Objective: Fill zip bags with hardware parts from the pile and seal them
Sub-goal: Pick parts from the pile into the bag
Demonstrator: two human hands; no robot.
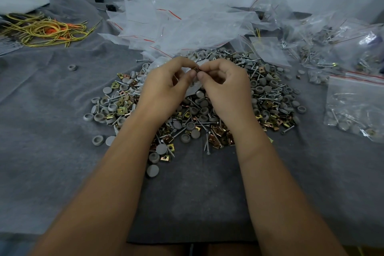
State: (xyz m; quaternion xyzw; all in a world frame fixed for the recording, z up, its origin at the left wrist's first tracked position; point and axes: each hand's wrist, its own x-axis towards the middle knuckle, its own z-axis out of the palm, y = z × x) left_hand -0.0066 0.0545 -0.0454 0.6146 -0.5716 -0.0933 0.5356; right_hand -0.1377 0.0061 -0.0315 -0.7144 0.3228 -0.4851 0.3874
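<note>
Pinching small parts over the pile, mid-fill.

Held above the heap of hardware parts (207,108) at centre: left hand (166,87) and right hand (226,87), fingertips meeting on a brass-coloured clip (196,69) and what looks like a screw — likely gathered there for dropping into the clear zip bag (194,87) glimpsed between the palms, its mouth hidden. Kept low over the heap, probably to catch spills. Stacked at twelve o'clock, within reach: empty bags (176,27). Set aside at three o'clock — a filled bag (355,102), apart from loose stock. Lying at ten o'clock: yellow ties (43,29).
</note>
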